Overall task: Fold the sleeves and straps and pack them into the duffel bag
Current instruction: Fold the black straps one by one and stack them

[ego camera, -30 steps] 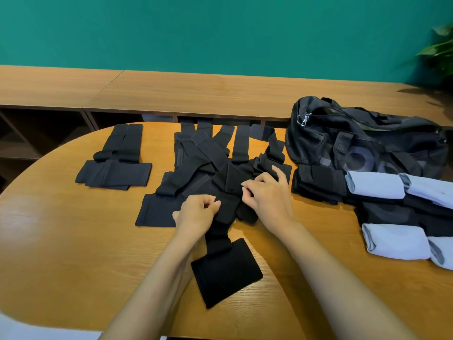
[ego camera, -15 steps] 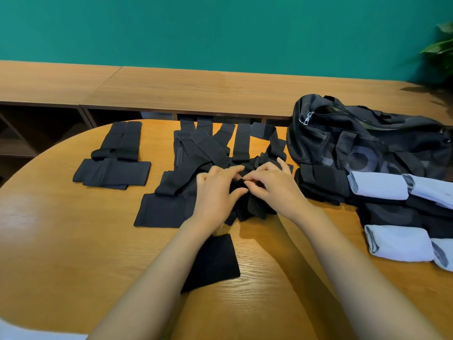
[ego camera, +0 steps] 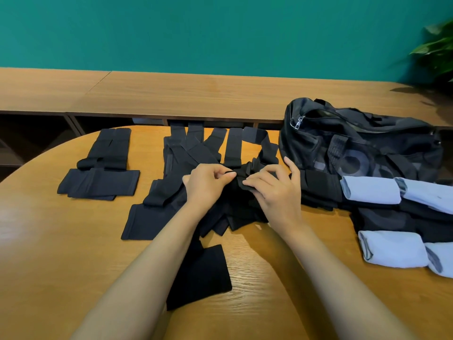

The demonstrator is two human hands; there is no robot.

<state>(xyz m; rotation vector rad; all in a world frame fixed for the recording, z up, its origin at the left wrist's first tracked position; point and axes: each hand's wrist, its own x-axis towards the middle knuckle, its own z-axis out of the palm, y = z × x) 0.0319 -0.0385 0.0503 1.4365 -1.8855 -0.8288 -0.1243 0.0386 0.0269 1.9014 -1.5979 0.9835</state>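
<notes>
Pinching a black strap [ego camera: 239, 178] between them, the left hand [ego camera: 207, 184] and right hand [ego camera: 273, 193] meet over the middle of the loose pile [ego camera: 179, 153]; each has thumb and forefinger clamped on the same bunched fold. A second ago the left hand sat nearer the person, with the strap trailing down towards the flat black panel [ego camera: 206, 273]; it has since moved up the pile to join the right, and the strap's slack is gathered between the fingers. It looks like a fold in progress, not yet pressed flat. The panel lies at the near edge, partly under the left forearm.

One folded stack [ego camera: 98, 179] sits well apart to the left. The duffel bag [ego camera: 355, 148] slumps at the right, its mouth hard to read from here, and nothing appears to be going in yet. Pale blue rolls [ego camera: 370, 190] rest on dark fabric just beside the bag.

The counter [ego camera: 61, 241] is rounded, honey-coloured wood with visible grain; behind it runs a long wooden shelf unit [ego camera: 196, 94] against a teal wall [ego camera: 220, 33], and a potted plant [ego camera: 436, 50] shows at the far right.
</notes>
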